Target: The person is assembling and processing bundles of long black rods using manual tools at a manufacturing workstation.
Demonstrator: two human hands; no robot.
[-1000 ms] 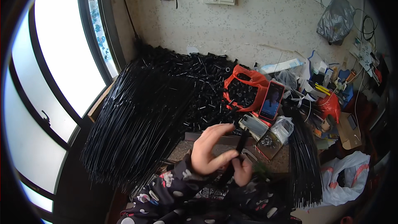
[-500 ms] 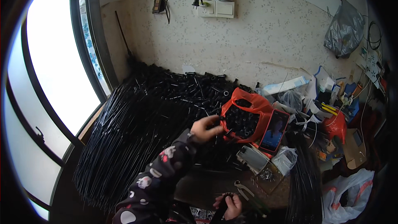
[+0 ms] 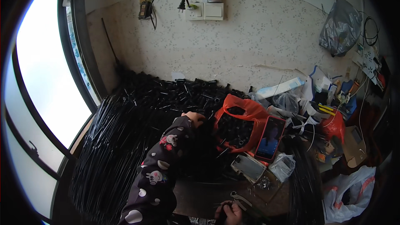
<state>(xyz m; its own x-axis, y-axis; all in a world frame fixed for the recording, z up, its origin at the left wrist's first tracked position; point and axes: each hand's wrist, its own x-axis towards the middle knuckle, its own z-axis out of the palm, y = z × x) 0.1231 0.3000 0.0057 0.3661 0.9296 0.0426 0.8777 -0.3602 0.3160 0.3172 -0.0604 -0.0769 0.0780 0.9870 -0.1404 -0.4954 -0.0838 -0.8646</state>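
Note:
My left hand (image 3: 194,118), at the end of a dark patterned sleeve, reaches into the pile of small black tubular parts (image 3: 183,89), just left of a red plastic bag (image 3: 260,109). Its fingertips point down and are hidden, so any grip does not show. The bag stands open and is filled with similar black parts (image 3: 235,131). At the lower edge my right hand (image 3: 230,213) is closed, thumb and fingers together; what it holds is too dark and small to name. Pliers (image 3: 241,200) lie right beside it on the dark table (image 3: 196,193).
Long thin black rods (image 3: 112,154) spread in a dense bundle at left, with another bundle (image 3: 306,179) at right. A phone (image 3: 270,138) leans against the bag, near a clear case (image 3: 248,167) and a clear plastic bag (image 3: 282,167). Mixed clutter lies along the right wall.
My left hand has moved left and slightly up, from the red bag's edge to the black pile. My right hand stays low by the pliers. The whole view has shifted slightly.

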